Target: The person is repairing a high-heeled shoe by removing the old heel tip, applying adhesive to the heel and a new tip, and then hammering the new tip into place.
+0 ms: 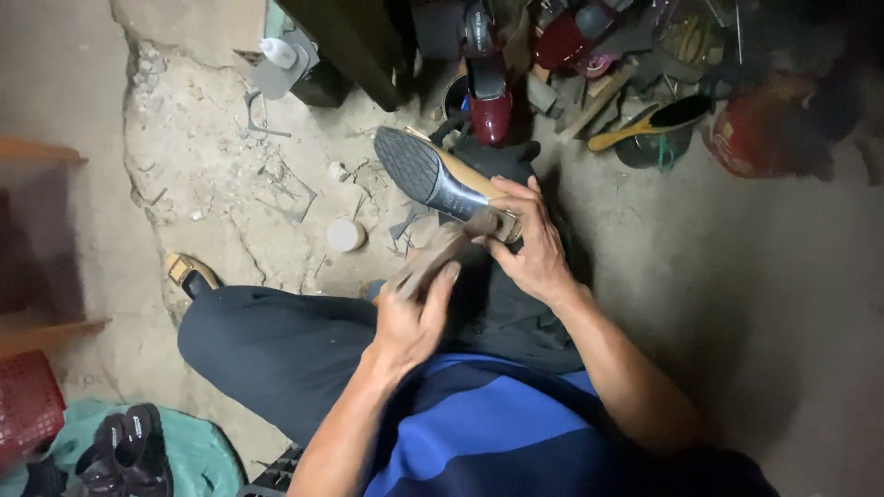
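Over lap: right hand (534, 244) grips shoe (440, 177) | left hand (414, 317) grips blurred tool (433, 258)

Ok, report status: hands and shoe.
Right hand grips shoe, sole up. Left hand holds blurred tool against heel. Nothing in the way.

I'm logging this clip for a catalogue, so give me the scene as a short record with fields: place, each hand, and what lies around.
Place: cracked concrete floor, person seated, dim light
Right hand: grips the heel end of a shoe, dark ridged sole turned up
Left hand: holds a blurred brownish tool against the shoe's heel
Floor nearby: small white lid, dark red shoe, wooden-handled brush
Lower left: red basket, dark sandals on teal cloth
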